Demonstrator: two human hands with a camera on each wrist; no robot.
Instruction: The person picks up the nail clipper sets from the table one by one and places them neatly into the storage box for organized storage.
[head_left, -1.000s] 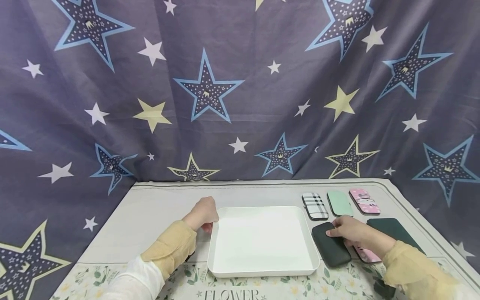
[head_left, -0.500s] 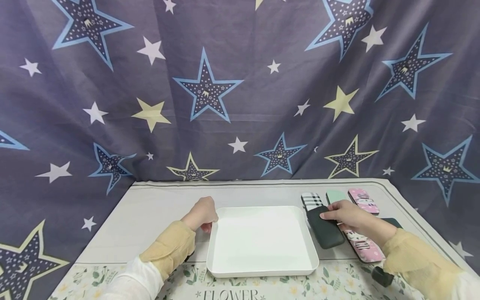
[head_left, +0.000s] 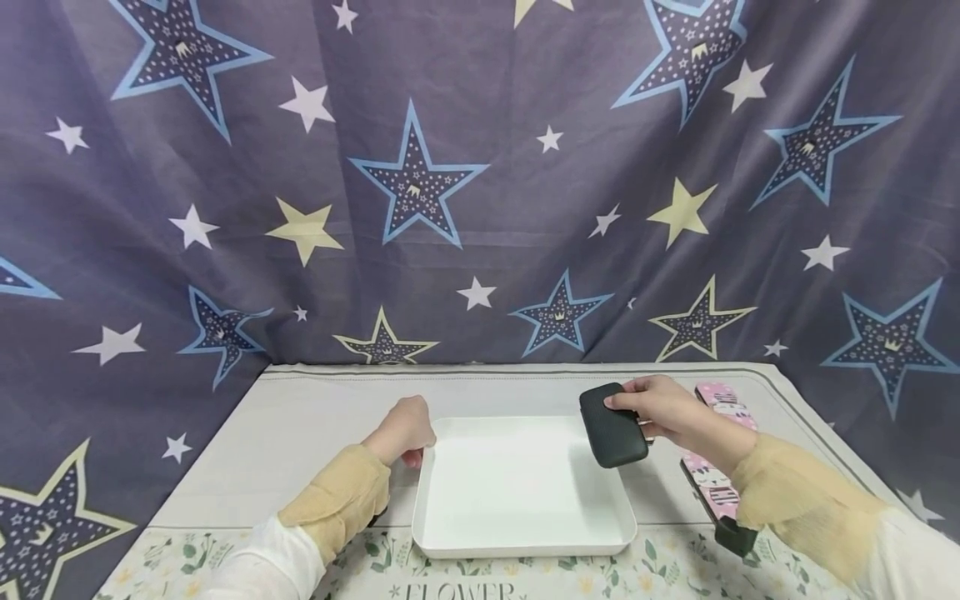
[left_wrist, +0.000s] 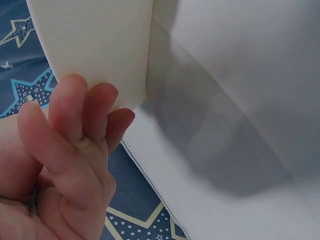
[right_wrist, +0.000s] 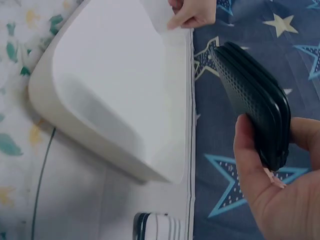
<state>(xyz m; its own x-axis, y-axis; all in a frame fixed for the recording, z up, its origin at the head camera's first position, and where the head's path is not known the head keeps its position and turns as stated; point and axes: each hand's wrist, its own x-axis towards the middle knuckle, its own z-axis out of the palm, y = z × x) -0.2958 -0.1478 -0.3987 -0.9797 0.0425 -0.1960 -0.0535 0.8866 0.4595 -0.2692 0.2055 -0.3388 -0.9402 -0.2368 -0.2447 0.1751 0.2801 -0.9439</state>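
My right hand (head_left: 660, 407) holds a small black clamshell case (head_left: 613, 425) with rounded corners above the right edge of a white rectangular tray (head_left: 525, 550). In the right wrist view, the case (right_wrist: 252, 100) stands tilted between the thumb and the fingers, its textured side and layered edge showing. At the tray's upper left corner, my left hand (head_left: 405, 429) grips the rim. From the left wrist view, several curled fingertips of the left hand (left_wrist: 75, 145) touch the outside of the tray wall (left_wrist: 100, 45).
Two pink patterned cases (head_left: 726, 402) lie to the right of the tray, partly behind the right arm. A plaid case (right_wrist: 161, 227) lies beside the tray in the right wrist view. A star-patterned curtain (head_left: 480, 208) hangs behind the table (head_left: 330, 400).
My right hand has lifted the black case from the table and carried it left and away from me to the tray's right edge. The left hand and tray have stayed nearly still.
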